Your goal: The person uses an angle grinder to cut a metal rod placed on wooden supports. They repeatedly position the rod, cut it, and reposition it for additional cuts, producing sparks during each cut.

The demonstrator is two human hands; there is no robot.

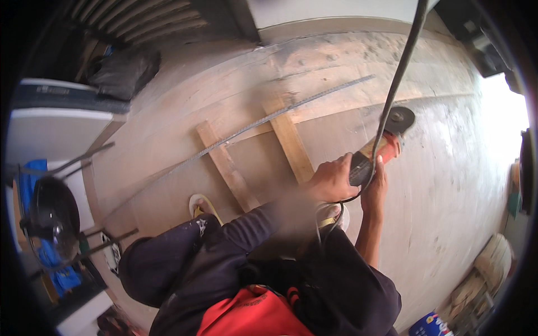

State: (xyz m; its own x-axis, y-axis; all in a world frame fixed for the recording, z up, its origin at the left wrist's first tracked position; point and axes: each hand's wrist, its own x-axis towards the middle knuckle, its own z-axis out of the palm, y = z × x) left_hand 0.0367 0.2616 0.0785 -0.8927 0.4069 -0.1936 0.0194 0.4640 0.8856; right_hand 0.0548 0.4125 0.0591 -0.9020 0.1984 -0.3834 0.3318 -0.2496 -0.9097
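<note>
An angle grinder point(388, 147) with a red head and dark body is gripped in both hands, to the right of centre. My left hand point(332, 178) is closed around the rear of its body. On its right side, my right hand point(375, 183) wraps the grinder, thumb up along the body. The dark round disc point(397, 119) faces away from me. A ribbed steel bar point(246, 129) lies slantwise across a left wooden strip point(225, 168) and a right wooden strip point(291, 144), apart from the disc. A black cable point(403, 63) hangs down in front of the grinder.
My feet, in sandals point(204, 207), are on the floor near the strips. At the left stand a dark visor-like shield point(55, 215) and metal rods point(84, 159). A black bag point(126, 73) lies far left. A blue container point(430, 325) and a beige sack point(494, 257) are lower right.
</note>
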